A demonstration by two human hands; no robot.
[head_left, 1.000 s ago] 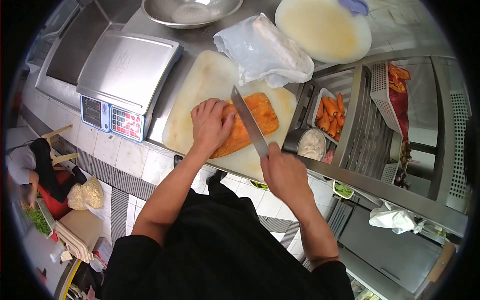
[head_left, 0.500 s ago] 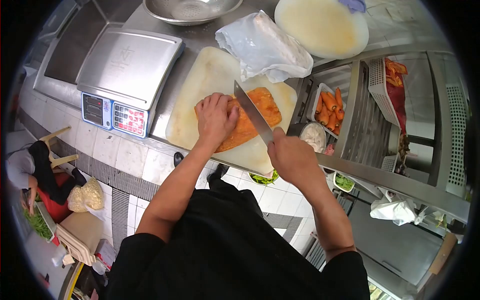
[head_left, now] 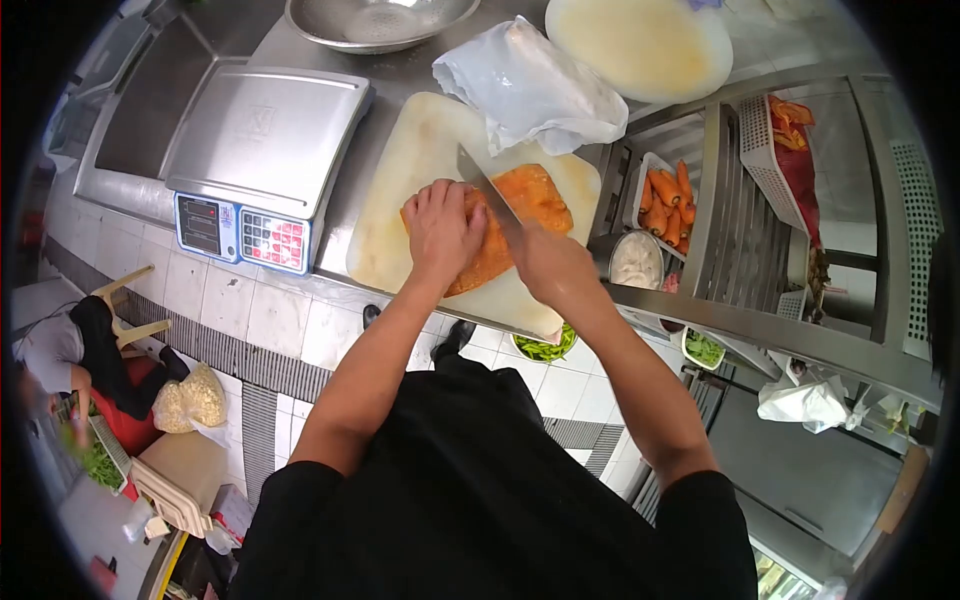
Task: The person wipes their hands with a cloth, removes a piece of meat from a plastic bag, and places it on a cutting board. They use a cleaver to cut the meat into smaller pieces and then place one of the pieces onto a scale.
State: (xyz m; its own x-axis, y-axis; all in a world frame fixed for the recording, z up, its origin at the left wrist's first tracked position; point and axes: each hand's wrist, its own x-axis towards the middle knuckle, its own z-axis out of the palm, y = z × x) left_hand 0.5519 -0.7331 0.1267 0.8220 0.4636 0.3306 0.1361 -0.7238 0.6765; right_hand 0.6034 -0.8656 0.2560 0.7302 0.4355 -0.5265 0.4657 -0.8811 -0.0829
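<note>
An orange, mottled slab of food (head_left: 542, 200) lies on the pale cutting board (head_left: 388, 190); its exact kind cannot be told. My left hand (head_left: 445, 230) rests flat on the slab's left part, fingers stretched out and thumb apart, pressing from above. In my right hand (head_left: 555, 265) is the handle of a large knife (head_left: 488, 190), which the fingers wrap round and hide. Its blade slants across the slab just right of my left hand, tip toward the far side. Behind the board sits a white plastic bag (head_left: 530, 85) with something pale in it.
A weighing scale (head_left: 265, 130) stands left of the board, a metal colander (head_left: 380, 20) beyond. On the right, a metal rack (head_left: 710, 200) holds carrots (head_left: 665, 205) and a bowl of white paste (head_left: 636, 260). A seated person (head_left: 75, 350) handles greens at lower left.
My right hand and the knife have moved toward my left hand and slightly away from me. My left hand stays on the slab. The whole view has shifted slightly.
</note>
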